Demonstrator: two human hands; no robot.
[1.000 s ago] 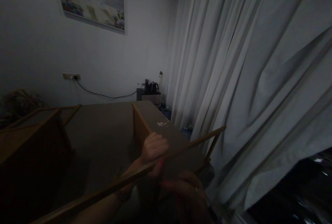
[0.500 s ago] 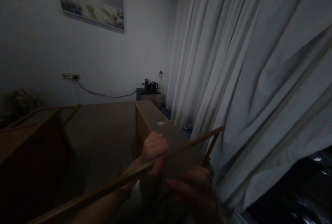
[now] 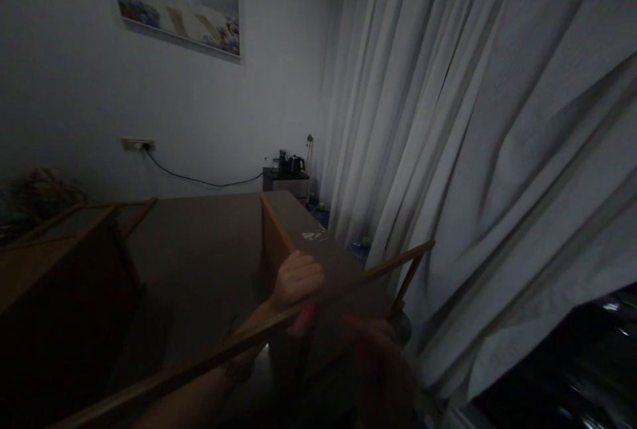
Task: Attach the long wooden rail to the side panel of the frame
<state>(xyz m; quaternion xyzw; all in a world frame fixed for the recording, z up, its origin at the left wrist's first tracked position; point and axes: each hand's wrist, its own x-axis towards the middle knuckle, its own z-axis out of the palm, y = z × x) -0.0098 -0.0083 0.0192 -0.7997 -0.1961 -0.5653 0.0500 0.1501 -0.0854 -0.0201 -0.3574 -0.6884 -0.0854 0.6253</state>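
Note:
My left hand (image 3: 297, 281) is closed round a long, thin wooden rail (image 3: 199, 366) that runs slantwise across the lower view. Its forearm passes beneath the rail, and the thumb shows on the near side. Just behind the knuckles stands a wooden board (image 3: 273, 233) on edge. On the right, below the rail, my right hand (image 3: 381, 353) is in deep shadow. Its fingers are bent in, one reaching toward the left; what they hold, if anything, is too dark to make out. A short wooden crosspiece (image 3: 409, 280) hangs from the rail's right end.
A large brown panel (image 3: 199, 237) lies behind the hands, with a wooden box-like part (image 3: 54, 270) at left. Small pale pieces (image 3: 313, 235) lie beyond the upright board. Grey curtains (image 3: 448, 150) hang close on the right. A black kettle (image 3: 296, 164) stands on a far cabinet.
My right hand has turned and its fingers have drawn in more, with the hand a little lower. My left hand keeps its hold on the rail.

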